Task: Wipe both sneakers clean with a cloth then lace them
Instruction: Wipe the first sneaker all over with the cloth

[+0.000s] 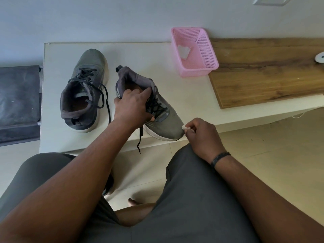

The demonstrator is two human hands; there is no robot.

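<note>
Just right hand (201,135) fingers round cloth (185,128)

A: How much of the cloth (185,128) shows?
B: Only a small white tip; the rest is buried in the right hand (201,135)

A: And the held sneaker (164,120)?
B: The left hand (132,106) covers part of its collar and laces

A: The white disc (320,57) at the right edge?
B: Cut off, too little to name

A: The basket (208,50)?
B: Something pale inside, unclear what
</note>
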